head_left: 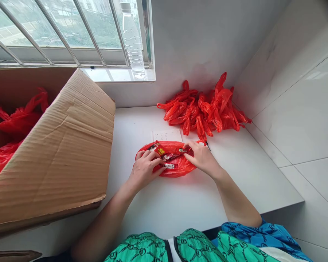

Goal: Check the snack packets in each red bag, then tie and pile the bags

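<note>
Our open red bag [177, 172] lies mid-frame, packets [170, 157] inside. Our left hand [147, 165] half-curls over them; our right hand [199, 155] parts finger and thumb at the bag's right side. We cannot tell whether either grips. We do best pressing lightly, keeping the thin rim spread. Beyond sit paper [168, 136], knotted bags [215, 109] upper right, and a box [71, 145] left.

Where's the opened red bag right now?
In the head view, the opened red bag lies centrally on the white counter between the left hand and right hand, right of the cardboard box.
</note>
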### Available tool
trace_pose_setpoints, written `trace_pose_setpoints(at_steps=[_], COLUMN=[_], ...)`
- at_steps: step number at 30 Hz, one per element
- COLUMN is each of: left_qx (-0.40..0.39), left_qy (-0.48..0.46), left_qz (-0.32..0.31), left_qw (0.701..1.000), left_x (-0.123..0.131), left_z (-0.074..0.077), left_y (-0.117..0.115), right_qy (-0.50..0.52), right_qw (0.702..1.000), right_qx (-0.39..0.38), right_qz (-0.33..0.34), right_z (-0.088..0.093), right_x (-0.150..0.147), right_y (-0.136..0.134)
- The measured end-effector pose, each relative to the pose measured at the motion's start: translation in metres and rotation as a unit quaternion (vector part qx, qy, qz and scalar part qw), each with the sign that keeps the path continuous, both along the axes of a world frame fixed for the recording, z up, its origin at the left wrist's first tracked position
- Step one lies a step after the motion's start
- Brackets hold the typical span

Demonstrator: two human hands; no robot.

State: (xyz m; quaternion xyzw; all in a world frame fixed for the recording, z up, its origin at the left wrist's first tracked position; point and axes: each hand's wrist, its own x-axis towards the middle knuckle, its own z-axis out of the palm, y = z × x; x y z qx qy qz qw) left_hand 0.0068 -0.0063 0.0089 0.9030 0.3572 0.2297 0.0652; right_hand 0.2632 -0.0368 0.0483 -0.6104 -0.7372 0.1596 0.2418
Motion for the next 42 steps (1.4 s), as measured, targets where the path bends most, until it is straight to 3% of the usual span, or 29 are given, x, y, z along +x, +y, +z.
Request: trace_pose_setpoints(at_steps=[3, 7, 15, 20, 24, 29, 35, 42], left_qx=[-0.005, -0.026, -0.155, -0.173, -0.125, -0.040, -0.016, -0.012], left_qy=[-0.020, -0.093, -0.253, -0.265, -0.226, -0.096, -0.022, -0.011], left_qz=[0.009, 0.033, 0.049, 0.062, 0.062, 0.109, 0.133, 0.109], left_qw=[1.000, 0.995, 0.954, 0.947, 0.964, 0.989, 0.991, 0.994], left_x=[0.001, 0.004, 0.013, 0.013, 0.008, 0.002, 0.003, 0.003], left_z=[0.003, 0.010, 0.012, 0.008, 0.007, 0.003, -0.001, -0.006], left_y=[-0.001, -0.006, -0.015, -0.016, -0.011, -0.003, -0.001, -0.001], right_qy=[0.101, 0.213, 0.279, 0.281, 0.203, 0.033, -0.093, -0.175], right_qw=[0.995, 0.976, 0.953, 0.952, 0.971, 0.995, 0.994, 0.984], right_qx=[0.022, -0.029, -0.073, -0.083, -0.065, -0.023, 0.015, 0.007], right_qz=[-0.002, 0.042, 0.092, 0.089, 0.105, 0.094, 0.060, 0.043], right_z=[0.002, 0.000, -0.003, -0.004, -0.004, -0.015, -0.034, -0.034], right_x=[-0.006, -0.023, -0.041, -0.040, -0.033, -0.024, -0.027, -0.026], right_y=[-0.001, -0.006, -0.012, -0.011, -0.009, -0.002, 0.007, 0.012])
